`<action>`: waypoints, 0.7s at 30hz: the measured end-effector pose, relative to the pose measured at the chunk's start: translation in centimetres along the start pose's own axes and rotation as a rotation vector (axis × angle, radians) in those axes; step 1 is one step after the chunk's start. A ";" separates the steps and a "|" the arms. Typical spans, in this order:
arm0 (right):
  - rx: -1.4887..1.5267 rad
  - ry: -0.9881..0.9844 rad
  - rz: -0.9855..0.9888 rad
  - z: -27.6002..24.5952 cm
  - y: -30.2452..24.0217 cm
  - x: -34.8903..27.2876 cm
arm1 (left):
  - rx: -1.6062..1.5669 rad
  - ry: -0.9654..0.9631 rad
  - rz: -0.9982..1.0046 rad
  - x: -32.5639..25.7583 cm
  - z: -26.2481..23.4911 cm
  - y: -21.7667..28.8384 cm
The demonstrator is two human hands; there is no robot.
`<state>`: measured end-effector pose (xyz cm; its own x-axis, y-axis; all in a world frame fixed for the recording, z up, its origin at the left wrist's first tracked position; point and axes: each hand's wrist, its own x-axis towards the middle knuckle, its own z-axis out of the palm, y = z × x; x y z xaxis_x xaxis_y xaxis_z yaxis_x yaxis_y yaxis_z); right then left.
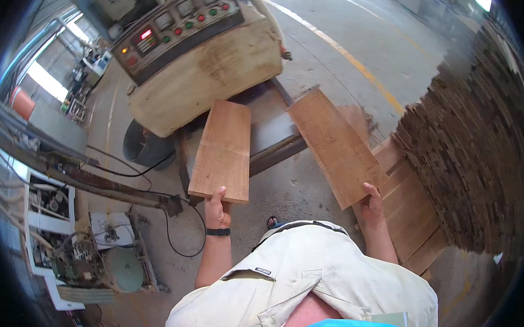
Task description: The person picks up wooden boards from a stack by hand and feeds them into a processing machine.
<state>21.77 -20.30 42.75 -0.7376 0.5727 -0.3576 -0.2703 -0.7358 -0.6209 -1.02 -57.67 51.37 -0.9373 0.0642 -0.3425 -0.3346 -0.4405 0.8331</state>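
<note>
Dark brown wood rose in a huge stack of strips (468, 137) at 3 o'clock from the middle of the view. At 11 o'clock stood a stained cream cabinet (213, 82), its panel set with red and green buttons and a lit display. A metal-topped counter (269, 126) lay at 12, just below it. Wide planks (415, 214) lay low toward 4, beside the stack. A dark round bin (137, 146) sat at 9; its contents could not be made out. Nearer, also at 9, was the left board (221, 153), its far end overlapping the counter in view; the right board (338, 149) slanted at 3, apart from it. The left hand (217, 211), toward 8, and the right hand (373, 204), toward 4, each had fingers clamped on their board's near end. A black wristband (218, 232) circled the left wrist.
</note>
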 end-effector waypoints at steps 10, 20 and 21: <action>-0.421 -0.024 -0.202 8.9 11.6 6.5 | 0.394 0.199 0.264 3.6 -14.7 3.2; -1.840 -0.401 -0.802 17.3 17.5 6.1 | 1.148 -0.011 0.568 5.9 -15.4 3.8; -1.848 -0.399 -0.796 17.1 18.2 6.2 | 1.390 -0.054 0.582 6.5 -16.0 3.8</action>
<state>1.69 -36.30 41.21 -0.9336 0.2326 0.2727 0.0931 0.8921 -0.4422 -6.83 -73.20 45.34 -0.9597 0.2300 0.1615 0.2807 0.7572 0.5898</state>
